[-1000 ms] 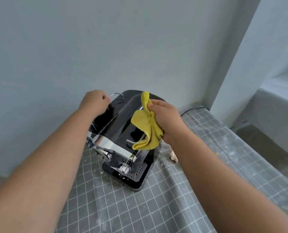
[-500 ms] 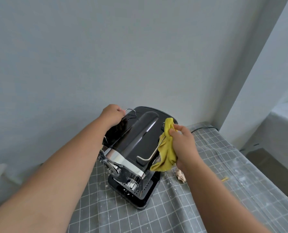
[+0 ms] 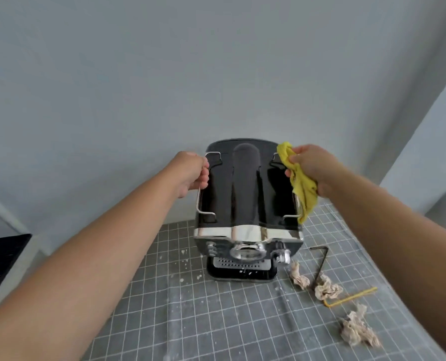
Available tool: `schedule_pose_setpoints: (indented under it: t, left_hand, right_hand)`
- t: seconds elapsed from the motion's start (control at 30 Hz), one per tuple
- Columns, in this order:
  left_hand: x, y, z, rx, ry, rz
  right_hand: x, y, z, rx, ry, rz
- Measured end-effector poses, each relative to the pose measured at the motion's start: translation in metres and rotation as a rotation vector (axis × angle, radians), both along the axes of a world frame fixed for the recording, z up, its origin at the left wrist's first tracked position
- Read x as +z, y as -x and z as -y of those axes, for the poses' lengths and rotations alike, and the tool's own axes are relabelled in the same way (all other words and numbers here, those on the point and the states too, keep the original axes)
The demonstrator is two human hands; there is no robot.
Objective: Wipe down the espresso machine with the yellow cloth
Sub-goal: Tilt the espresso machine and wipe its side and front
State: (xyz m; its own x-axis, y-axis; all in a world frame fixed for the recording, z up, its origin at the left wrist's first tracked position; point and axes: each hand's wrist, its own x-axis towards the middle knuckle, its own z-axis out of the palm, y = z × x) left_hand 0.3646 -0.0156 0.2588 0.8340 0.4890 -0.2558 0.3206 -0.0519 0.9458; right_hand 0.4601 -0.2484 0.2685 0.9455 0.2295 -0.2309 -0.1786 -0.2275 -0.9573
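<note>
A black and chrome espresso machine (image 3: 245,199) stands on the grey grid mat (image 3: 185,313), front towards me, close to the wall. My left hand (image 3: 190,173) grips the wire rail on the machine's top left edge. My right hand (image 3: 313,168) holds the bunched yellow cloth (image 3: 301,188) against the top right edge, over the right wire rail. The cloth hangs down the machine's right side.
Three crumpled brownish paper scraps (image 3: 327,286) lie on the mat to the right of the machine, with a black hex key (image 3: 320,261) and a bent yellow stick (image 3: 352,298). The wall stands right behind the machine. A dark object (image 3: 0,259) sits at the left edge.
The machine now faces me squarely instead of at an angle. My right hand with the cloth has moved to the top right edge. My left hand stays on the left rail.
</note>
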Motion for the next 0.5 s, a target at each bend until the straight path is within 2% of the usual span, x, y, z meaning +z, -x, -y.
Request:
schedule_pose_setpoints:
  t: [0.27, 0.43, 0.5]
  left_hand:
    - [-0.017, 0.004, 0.044, 0.07, 0.258, 0.046]
    - [-0.046, 0.01, 0.054, 0.119, 0.267, 0.045]
    - [-0.052, 0.012, 0.052, 0.126, 0.216, 0.063]
  right_hand:
    - [0.006, -0.048, -0.006, 0.211, 0.466, 0.198]
    - [-0.017, -0.05, 0.005, 0.289, 0.52, 0.174]
    - [-0.017, -0.051, 0.008, 0.321, 0.679, 0.318]
